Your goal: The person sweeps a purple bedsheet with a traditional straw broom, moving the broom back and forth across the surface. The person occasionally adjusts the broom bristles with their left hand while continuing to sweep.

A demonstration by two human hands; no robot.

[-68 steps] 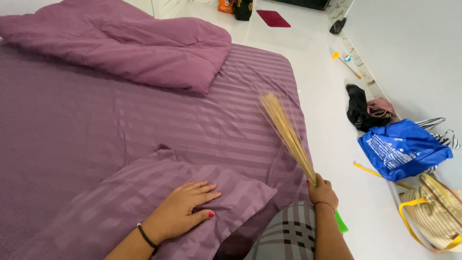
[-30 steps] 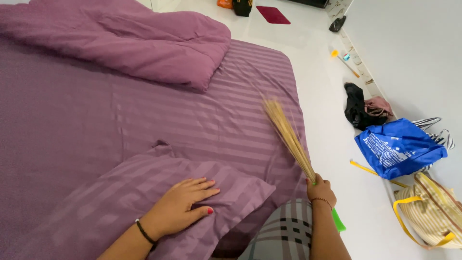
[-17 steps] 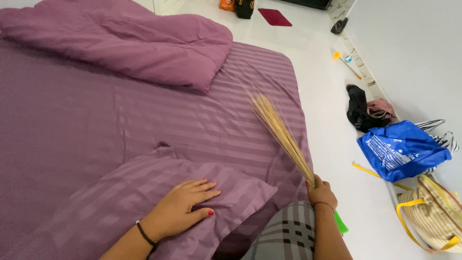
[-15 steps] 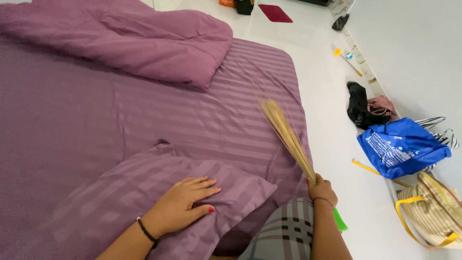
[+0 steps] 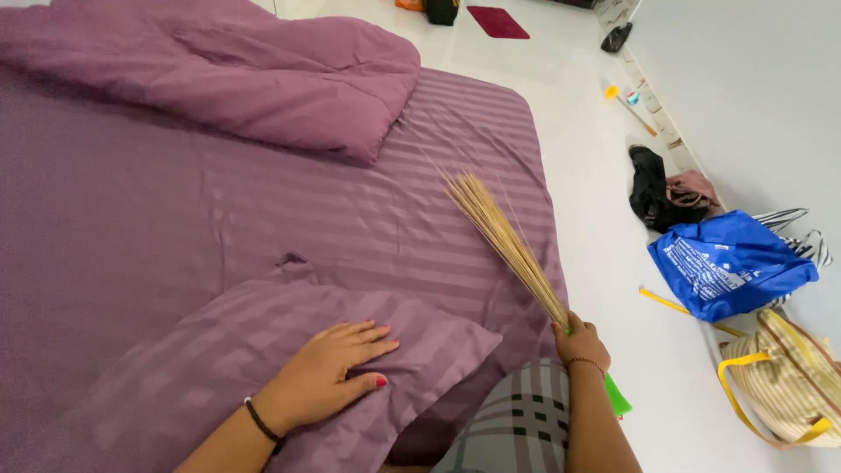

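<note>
Right hand (image 5: 579, 342) grips a straw hand broom (image 5: 504, 241) by its green handle, bristles over the purple striped bedsheet (image 5: 263, 210). Left hand (image 5: 324, 377) lies flat, fingers spread, on the purple pillow (image 5: 210, 368).

Both forearms are bare, with no sleeves in view. The left hand (image 5: 328, 372) has red-painted nails, clearest on the thumb and at the fingertips. A thin black band (image 5: 262, 426), like a hair tie or cord bracelet, circles the left wrist. The right hand (image 5: 580, 342) also shows a red nail at its edge, and its wrist wears a slim beaded bracelet (image 5: 585, 363) of small dark reddish-brown beads. Between the two arms a knee is covered in checked cloth (image 5: 517, 420): grey and off-white squares crossed by dark, nearly black lines.
</note>
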